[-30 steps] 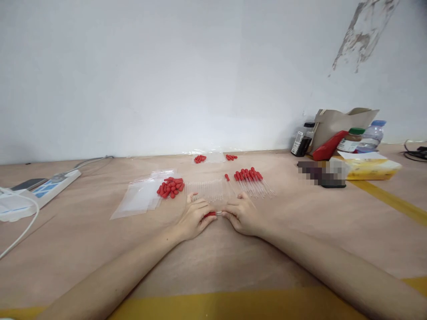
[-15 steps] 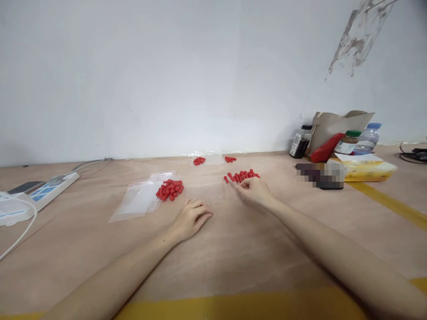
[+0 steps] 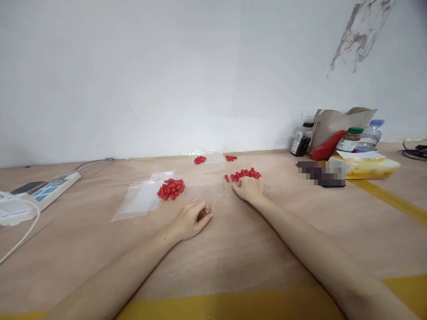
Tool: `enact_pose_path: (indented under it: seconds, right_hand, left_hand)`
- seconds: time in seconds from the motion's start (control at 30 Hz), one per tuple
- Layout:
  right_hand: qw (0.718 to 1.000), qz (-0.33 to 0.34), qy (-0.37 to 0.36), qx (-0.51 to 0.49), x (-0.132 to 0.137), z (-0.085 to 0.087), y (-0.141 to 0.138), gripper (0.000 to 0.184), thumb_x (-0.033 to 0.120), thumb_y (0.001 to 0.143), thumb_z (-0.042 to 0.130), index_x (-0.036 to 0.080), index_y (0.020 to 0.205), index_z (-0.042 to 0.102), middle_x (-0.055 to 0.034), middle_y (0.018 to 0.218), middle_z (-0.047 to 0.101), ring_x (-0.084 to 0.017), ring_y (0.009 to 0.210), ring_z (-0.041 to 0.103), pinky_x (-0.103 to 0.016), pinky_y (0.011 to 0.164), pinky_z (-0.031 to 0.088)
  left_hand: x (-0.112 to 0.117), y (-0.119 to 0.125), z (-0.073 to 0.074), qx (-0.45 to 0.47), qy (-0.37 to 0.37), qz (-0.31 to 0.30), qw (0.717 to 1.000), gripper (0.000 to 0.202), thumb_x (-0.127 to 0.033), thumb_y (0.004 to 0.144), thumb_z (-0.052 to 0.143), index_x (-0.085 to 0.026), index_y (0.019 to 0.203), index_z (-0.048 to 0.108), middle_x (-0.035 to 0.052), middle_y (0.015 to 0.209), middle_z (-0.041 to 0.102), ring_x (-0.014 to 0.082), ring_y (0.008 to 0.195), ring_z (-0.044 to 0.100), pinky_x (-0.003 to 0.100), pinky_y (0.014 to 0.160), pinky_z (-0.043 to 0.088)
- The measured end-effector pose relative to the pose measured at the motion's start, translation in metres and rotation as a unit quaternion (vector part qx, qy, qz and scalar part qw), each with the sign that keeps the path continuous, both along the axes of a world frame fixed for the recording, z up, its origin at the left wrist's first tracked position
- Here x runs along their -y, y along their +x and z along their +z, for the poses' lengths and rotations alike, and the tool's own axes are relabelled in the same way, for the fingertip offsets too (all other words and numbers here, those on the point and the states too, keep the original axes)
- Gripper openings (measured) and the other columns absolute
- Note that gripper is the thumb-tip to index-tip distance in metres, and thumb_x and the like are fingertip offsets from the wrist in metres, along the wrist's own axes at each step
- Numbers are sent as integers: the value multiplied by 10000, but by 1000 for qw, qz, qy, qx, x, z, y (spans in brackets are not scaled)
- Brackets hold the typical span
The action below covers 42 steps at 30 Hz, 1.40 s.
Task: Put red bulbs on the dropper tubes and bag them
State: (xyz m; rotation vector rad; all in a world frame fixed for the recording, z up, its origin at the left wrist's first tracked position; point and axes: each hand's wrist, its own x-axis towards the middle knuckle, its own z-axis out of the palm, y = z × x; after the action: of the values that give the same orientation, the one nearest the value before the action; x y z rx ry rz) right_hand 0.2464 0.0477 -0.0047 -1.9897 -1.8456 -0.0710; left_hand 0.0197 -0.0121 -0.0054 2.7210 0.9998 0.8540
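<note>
I see the row of red-bulbed droppers point(image 3: 252, 172) just beyond my right hand point(image 3: 248, 189), which covers some of their stems; its fingers are bent, and I can't tell whether they grip one. My left hand point(image 3: 194, 219) rests half curled, with a gap at the thumb and nothing visible in it. Clear tubes point(image 3: 205, 191) lie beyond it, right of the loose red bulbs point(image 3: 171, 188). Far right, a black-capped bottle point(image 3: 300, 144) holds dark liquid; a yellow box point(image 3: 373, 170) holds white tissue.
</note>
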Motion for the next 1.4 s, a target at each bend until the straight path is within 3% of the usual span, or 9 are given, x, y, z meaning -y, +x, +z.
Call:
enact_pose_path:
  seconds: [0.2,0.43,0.53,0.63,0.7,0.8,0.97,1.17,1.4]
  right_hand:
    - [999,32,15,22,10,4,-16,290,366,791,396,182,739,614,-62,765,650,-196,742,567,-359,760,232]
    - [997,25,-48,62,12,8,-28,284,297,768,414,131,785,644,-125,782,657,-237,750,586,-382,747,254]
    - [994,28,-63,80,13,9,-28,277,264,769,413,122,783,650,-143,801,657,-255,781,586,-384,738,261]
    - [994,32,-66,86,15,8,-27,255,224,761,423,117,784,653,-154,823,657,-254,793,583,-371,726,265]
    - [994,33,-60,87,17,8,-27,263,226,771,415,113,803,650,-155,830,656,-250,802,581,-366,729,266]
    - [995,28,-43,82,19,8,-27,305,273,801,387,107,826,642,-153,831,656,-256,819,578,-368,738,270]
    - [997,19,-22,71,19,7,-27,317,283,826,366,99,872,620,-155,833,649,-253,818,572,-366,755,263]
    - [997,16,9,70,19,4,-26,275,254,814,374,84,850,587,-160,826,639,-261,814,570,-369,742,272]
    - [999,24,28,3,18,3,-28,268,257,853,334,87,943,520,-132,772,639,-243,750,588,-358,727,306]
  left_hand:
    - [-2,0,0,-4,9,1,1000,130,-254,812,483,-181,717,433,-15,641,480,133,629,449,266,629,365]
    - [-1,1,-3,-13,49,45,998,162,-280,809,475,-183,685,438,-8,634,486,147,638,452,290,653,358]
    - [-7,-5,4,-19,110,130,985,137,-304,795,499,-186,725,506,22,726,549,189,762,484,336,732,339]
    - [-22,-22,16,-4,149,260,954,147,-313,789,502,-192,715,541,44,820,578,223,866,490,364,779,316]
    - [-35,-38,24,12,139,360,923,178,-358,774,511,-200,710,562,51,809,575,243,878,490,379,781,315]
    - [-52,-59,28,9,99,431,897,225,-427,748,520,-233,820,610,66,902,571,277,969,467,419,823,294]
    - [-64,-72,21,-21,39,440,897,271,-485,712,530,-245,774,639,81,910,563,299,982,461,446,825,296]
    - [-65,-71,18,21,53,429,902,195,-410,728,524,-239,748,616,60,882,577,285,956,484,446,828,308]
    - [-53,-62,25,252,128,367,886,109,-303,739,504,-193,739,505,16,771,544,176,743,534,304,685,424]
